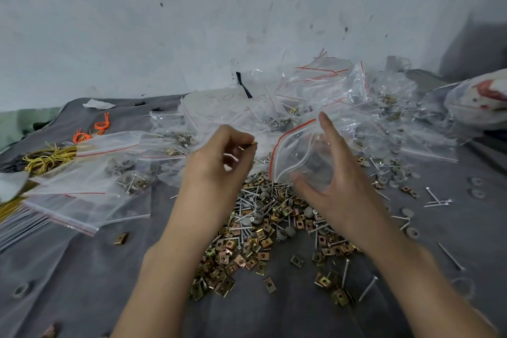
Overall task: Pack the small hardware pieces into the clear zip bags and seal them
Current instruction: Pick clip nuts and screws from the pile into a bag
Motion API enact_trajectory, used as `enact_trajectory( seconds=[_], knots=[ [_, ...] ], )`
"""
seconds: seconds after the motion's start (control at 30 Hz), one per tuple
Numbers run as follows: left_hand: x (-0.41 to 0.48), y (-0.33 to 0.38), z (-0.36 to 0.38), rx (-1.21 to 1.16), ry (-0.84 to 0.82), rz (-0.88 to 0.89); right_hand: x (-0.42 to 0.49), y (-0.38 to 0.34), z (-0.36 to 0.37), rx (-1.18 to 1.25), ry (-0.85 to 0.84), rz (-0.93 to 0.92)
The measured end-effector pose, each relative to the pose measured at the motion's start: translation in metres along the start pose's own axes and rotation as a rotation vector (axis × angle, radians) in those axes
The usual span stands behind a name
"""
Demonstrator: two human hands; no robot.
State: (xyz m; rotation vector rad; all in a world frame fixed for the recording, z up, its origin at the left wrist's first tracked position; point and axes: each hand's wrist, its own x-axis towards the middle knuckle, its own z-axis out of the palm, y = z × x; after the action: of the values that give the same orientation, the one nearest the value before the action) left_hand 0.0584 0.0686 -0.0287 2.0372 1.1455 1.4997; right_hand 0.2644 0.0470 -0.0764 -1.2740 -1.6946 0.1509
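Left hand (219, 156) pinches 1 small brass clip (253, 143) at its fingertips, just beside the bag mouth. Right hand (337, 173) holds 1 clear bag (299, 151) in a wide grip between thumb and spread fingers, mouth open. Both are above the hardware pile (263, 228) on grey cloth (82, 269).

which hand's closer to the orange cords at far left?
Left. The left hand, pinching a brass piece, is right of the orange cords; the right hand, holding the zip bag, is farther right.
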Motion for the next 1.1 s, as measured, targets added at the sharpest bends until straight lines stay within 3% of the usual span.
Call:
enact_trajectory(
  seconds=[0.17, 0.47, 0.8, 1.1],
  knots=[
    [0.002, 0.020, 0.013, 0.064, -0.051, 0.112, -0.001, 0.001, 0.000, 0.012, -0.003, -0.016],
    [0.001, 0.021, 0.022, 0.142, -0.101, 0.162, -0.003, -0.003, -0.005, -0.023, 0.004, -0.122],
    [-0.001, 0.024, 0.027, 0.160, -0.118, 0.201, -0.004, -0.013, -0.007, -0.084, 0.003, -0.062],
    [-0.002, 0.024, 0.025, 0.074, -0.154, 0.199, -0.001, -0.017, -0.005, 0.144, -0.006, 0.020]
  ],
)
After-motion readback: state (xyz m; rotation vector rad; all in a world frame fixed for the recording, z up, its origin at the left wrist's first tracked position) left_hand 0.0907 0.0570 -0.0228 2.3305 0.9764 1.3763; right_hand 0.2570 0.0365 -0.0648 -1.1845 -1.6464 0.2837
